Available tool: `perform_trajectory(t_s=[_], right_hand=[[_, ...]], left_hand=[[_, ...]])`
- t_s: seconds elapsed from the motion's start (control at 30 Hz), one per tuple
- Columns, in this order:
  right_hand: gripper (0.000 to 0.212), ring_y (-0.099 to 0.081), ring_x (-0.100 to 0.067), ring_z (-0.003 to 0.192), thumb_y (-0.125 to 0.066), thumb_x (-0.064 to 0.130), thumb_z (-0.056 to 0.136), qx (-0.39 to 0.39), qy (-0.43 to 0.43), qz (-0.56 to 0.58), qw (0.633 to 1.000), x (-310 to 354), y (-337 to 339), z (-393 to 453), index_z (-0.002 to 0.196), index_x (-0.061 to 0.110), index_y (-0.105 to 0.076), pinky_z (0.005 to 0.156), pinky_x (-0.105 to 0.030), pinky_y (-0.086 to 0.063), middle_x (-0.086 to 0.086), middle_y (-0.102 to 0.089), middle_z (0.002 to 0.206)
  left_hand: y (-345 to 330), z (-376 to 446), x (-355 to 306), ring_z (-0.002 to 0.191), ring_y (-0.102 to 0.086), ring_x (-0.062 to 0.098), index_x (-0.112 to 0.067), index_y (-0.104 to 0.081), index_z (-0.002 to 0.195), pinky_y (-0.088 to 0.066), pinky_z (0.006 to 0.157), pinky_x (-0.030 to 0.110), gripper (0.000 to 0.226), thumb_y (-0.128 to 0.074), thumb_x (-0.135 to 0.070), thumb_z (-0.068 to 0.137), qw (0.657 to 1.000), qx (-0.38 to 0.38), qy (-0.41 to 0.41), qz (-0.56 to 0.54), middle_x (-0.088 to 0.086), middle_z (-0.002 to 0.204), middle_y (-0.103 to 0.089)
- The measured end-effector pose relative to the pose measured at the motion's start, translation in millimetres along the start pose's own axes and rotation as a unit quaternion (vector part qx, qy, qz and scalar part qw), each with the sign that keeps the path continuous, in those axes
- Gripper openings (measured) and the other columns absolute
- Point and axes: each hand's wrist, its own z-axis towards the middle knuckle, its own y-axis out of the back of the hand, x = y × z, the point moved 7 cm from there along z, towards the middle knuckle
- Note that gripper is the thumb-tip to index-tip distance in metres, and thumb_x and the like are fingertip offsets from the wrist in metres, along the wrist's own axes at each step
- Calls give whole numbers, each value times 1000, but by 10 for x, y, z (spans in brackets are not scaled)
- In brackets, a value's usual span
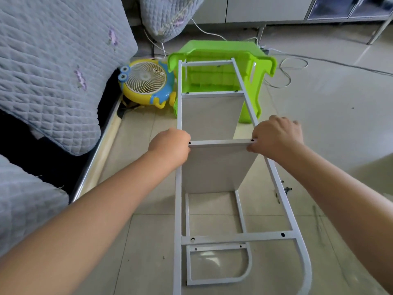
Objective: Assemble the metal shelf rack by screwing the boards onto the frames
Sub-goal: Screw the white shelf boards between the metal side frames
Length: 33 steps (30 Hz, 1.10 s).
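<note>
Gripping board [219,167] edge between frame [286,209] rails, both hands [170,145].

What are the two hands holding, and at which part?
Both grip the middle shelf board at its top edge: left hand at the left corner, right hand at the right.

Green plastic stool [221,67] tipped on its side at 12 o'clock, on the tiled floor [331,116]. Yellow-blue cartoon fan [146,81] just beside it at 11, also on the floor. Grey quilted sofa cushions [53,67] fill 9 to 11; another quilted cushion [168,15] at 12, top edge. White cables [285,69] loop on the floor at 1. Cabinet fronts [265,8] along the top at 1.
</note>
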Motion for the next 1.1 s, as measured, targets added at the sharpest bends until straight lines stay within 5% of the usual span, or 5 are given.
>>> perform_trajectory(t_s=[0.23, 0.43, 0.67, 0.9, 1.1], right_hand=[[25, -54, -29, 89, -59, 31, 85, 30, 33, 101, 994, -77, -99, 114, 101, 12, -65, 65, -26, -37, -8, -53, 90], [18, -50, -26, 76, -63, 30, 83, 36, 2, 113, 993, -179, -133, 151, 83, 13, -60, 56, -24, -38, -6, -50, 80], [35, -50, -7, 39, -65, 36, 79, 93, 6, 151, 984, -198, -213, 204, 56, 15, -49, 49, -19, -41, 9, -43, 23], [44, -50, -23, 70, -66, 35, 80, 43, 33, 150, 987, -78, -78, 340, 52, 18, -38, 45, -18, -27, 3, -43, 56], [45, -49, -24, 69, -67, 34, 80, 29, 47, 160, 986, -92, -35, 506, 51, 16, -37, 45, -19, -25, 1, -41, 56]], left_hand=[[69, 158, -43, 93, -56, 34, -10, -46, 72, -34, 64, 27, 19, -50, -16, 90, 999, 23, -26, -23, 10, 73, -47], [179, 384, -125, 89, -63, 34, -8, -42, 61, -47, 72, 34, 27, -48, -7, 88, 995, 22, -54, -85, 24, 97, -61], [166, 446, -37, 77, -61, 28, -10, -44, 59, -46, 64, 31, 32, -56, -17, 88, 995, 49, -64, -64, 13, 73, -52], [152, 422, 94, 84, -64, 31, -9, -48, 62, -52, 75, 37, 27, -56, -17, 87, 996, 15, -24, -89, 18, 85, -61], [179, 488, 88, 85, -64, 31, -4, -63, 77, -53, 76, 36, 18, -56, -18, 87, 994, 3, -10, -110, 17, 88, -63]])
